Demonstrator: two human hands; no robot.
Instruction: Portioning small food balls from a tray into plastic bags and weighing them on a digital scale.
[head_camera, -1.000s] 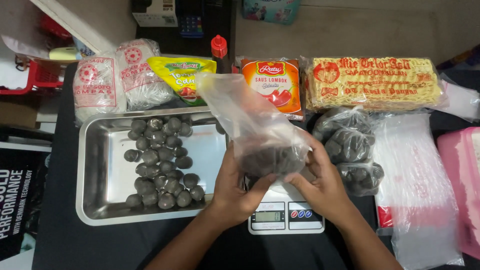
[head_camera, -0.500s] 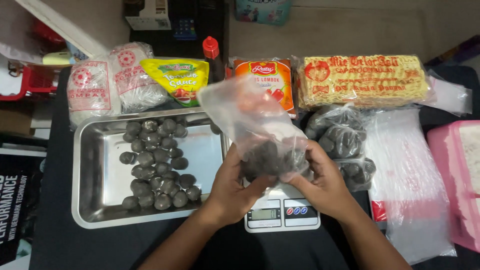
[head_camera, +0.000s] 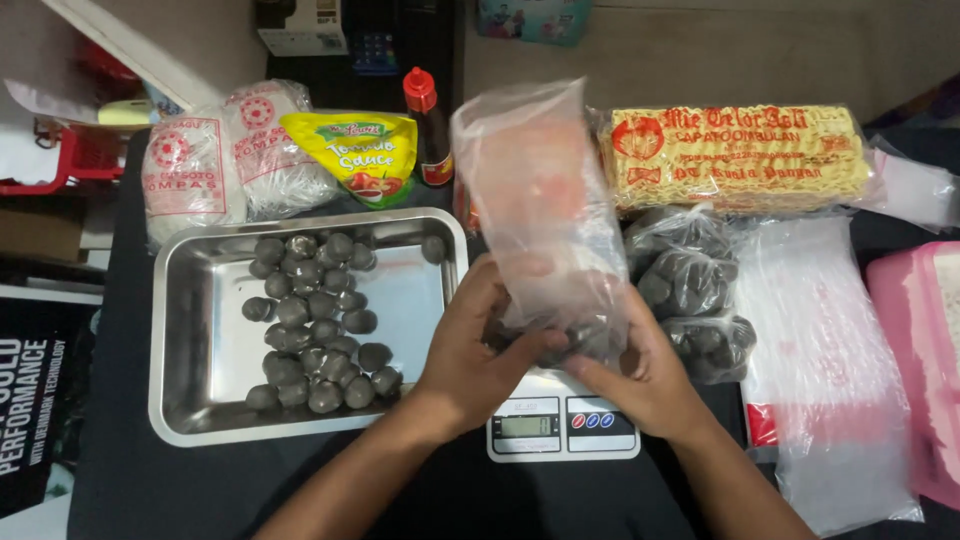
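Both hands hold a clear plastic bag (head_camera: 545, 210) with dark round balls in its bottom, standing upright over a small white kitchen scale (head_camera: 562, 425). My left hand (head_camera: 478, 350) grips the bag's lower left side. My right hand (head_camera: 640, 370) cups its lower right side. To the left lies a steel tray (head_camera: 205, 400) with several loose dark balls (head_camera: 315, 325) in it. The scale's platform is mostly hidden under the bag and hands.
Filled bags of dark balls (head_camera: 690, 285) lie right of the scale, beside a stack of clear plastic bags (head_camera: 830, 370). At the back are noodle packets (head_camera: 735, 155), a yellow-green sauce pouch (head_camera: 355, 155), a red-capped bottle (head_camera: 428, 125), white noodle bags (head_camera: 190, 170). A pink container (head_camera: 920, 340) is at the right edge.
The bag has been raised more upright, its open top now standing taller. Both hands have stayed at its bottom over the scale.
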